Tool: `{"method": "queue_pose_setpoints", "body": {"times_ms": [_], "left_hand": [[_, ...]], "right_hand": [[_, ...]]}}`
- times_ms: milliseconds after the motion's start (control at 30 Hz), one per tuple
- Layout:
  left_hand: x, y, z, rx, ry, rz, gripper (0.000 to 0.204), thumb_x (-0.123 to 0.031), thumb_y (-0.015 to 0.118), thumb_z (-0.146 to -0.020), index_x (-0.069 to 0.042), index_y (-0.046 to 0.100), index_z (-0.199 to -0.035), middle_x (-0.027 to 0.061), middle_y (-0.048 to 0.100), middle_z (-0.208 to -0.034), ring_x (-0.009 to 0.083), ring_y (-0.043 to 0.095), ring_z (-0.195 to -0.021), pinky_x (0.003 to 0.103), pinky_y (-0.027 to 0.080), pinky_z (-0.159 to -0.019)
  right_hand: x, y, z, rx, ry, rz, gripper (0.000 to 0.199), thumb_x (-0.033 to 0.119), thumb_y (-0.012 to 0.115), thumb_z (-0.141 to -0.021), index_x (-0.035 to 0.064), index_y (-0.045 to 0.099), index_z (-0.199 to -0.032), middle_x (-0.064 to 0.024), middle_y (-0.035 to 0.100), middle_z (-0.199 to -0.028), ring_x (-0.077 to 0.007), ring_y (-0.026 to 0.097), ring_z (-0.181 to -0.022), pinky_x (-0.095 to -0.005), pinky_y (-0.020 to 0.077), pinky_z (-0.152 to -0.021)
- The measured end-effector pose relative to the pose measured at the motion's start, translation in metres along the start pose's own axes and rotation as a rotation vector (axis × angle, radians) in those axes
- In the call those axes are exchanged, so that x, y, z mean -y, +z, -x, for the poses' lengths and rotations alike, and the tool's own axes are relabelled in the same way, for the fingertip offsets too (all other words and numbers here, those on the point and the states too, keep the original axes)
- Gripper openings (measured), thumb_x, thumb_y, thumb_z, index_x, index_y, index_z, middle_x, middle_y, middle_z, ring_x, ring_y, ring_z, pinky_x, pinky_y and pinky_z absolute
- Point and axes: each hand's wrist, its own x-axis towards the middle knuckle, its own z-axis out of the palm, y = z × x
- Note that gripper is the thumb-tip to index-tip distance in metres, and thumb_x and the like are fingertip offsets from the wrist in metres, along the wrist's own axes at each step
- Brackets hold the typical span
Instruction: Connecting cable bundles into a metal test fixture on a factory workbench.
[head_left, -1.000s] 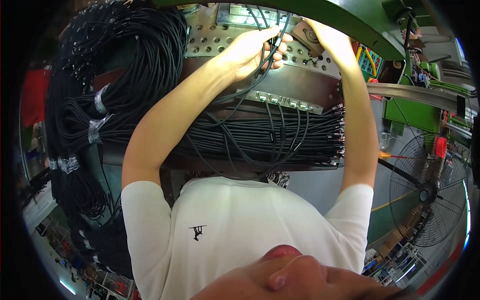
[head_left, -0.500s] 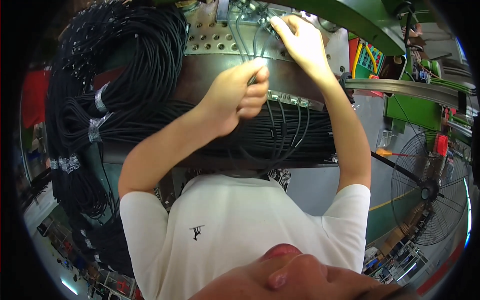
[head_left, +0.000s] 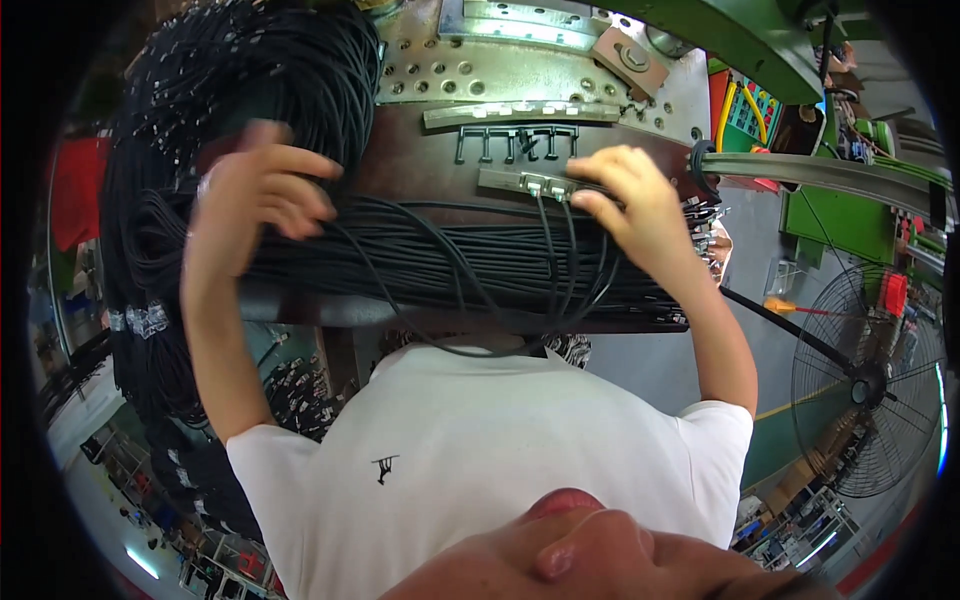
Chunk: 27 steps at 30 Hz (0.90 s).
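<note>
My left hand (head_left: 262, 195) is raised over the left side of the bench, blurred by motion, its fingers apart with nothing visible in them. It is nearest to a large coil of black cables (head_left: 330, 95). My right hand (head_left: 635, 200) closes its thumb and fingers around the right end of a narrow metal bar (head_left: 500, 180). Small silvery connectors (head_left: 548, 190) sit in this bar, with black cables (head_left: 548, 245) trailing toward me; the hand hides its right end. Beyond it lie a black plastic runner with short prongs (head_left: 515, 140) and a second, longer metal bar (head_left: 520, 114).
A thick bundle of black cables (head_left: 420, 255) lies along the bench's near edge. Behind the bars is a metal plate with holes (head_left: 430, 80), under a green machine frame (head_left: 720, 40). To the right are a metal rail (head_left: 800, 170) and a floor fan (head_left: 860, 385).
My left hand has let go of the cables and swung left. My right hand has come back from the machine plate to the connector bar. The runner and longer bar now show on the bench.
</note>
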Motion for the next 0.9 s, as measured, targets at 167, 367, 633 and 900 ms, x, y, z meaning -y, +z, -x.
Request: {"method": "queue_pose_setpoints", "body": {"times_ms": [167,367,633,900], "left_hand": [[-0.021,0.131,-0.032,0.434,-0.365,-0.186,0.047,-0.037,0.043,-0.098,0.005,0.063,-0.103,0.0115,0.067,-0.076,0.0129,0.062,-0.056,0.022,0.049,-0.051],[-0.015,0.182,-0.034,0.489,-0.287,0.668,0.037,-0.034,0.043,-0.098,0.000,0.056,-0.106,0.0085,0.062,-0.085,0.0149,0.062,-0.072,0.031,0.053,-0.068],[-0.052,0.124,-0.157,0.222,-0.025,0.794,0.018,-0.014,0.043,-0.096,0.000,0.054,-0.091,0.0039,0.051,-0.072,0.0125,0.046,-0.057,0.031,0.046,-0.058],[-0.039,0.121,-0.154,0.057,0.031,0.597,0.026,-0.017,0.044,-0.097,0.006,0.056,-0.102,0.0062,0.057,-0.078,0.0103,0.052,-0.060,0.028,0.052,-0.065]], "right_hand": [[0.010,0.005,0.009,0.035,-0.012,-0.031,0.026,0.006,0.068,-0.077,0.0032,0.064,-0.103,-0.0093,0.060,-0.092,-0.0249,0.056,-0.084,-0.0332,0.0460,-0.074],[-0.003,-0.003,-0.071,-0.298,-0.167,0.013,0.019,0.008,0.065,-0.080,0.0019,0.068,-0.098,-0.0123,0.066,-0.091,-0.0247,0.061,-0.088,-0.0328,0.0476,-0.079],[-0.075,0.013,-0.142,-0.109,-0.076,0.114,0.032,0.031,0.049,-0.092,0.0030,0.064,-0.096,-0.0194,0.064,-0.083,-0.0306,0.062,-0.076,-0.0425,0.0468,-0.074],[-0.069,0.010,-0.136,-0.136,-0.101,0.266,0.023,0.021,0.052,-0.085,0.0055,0.064,-0.096,-0.0157,0.063,-0.079,-0.0297,0.061,-0.073,-0.0412,0.0479,-0.070]]}}
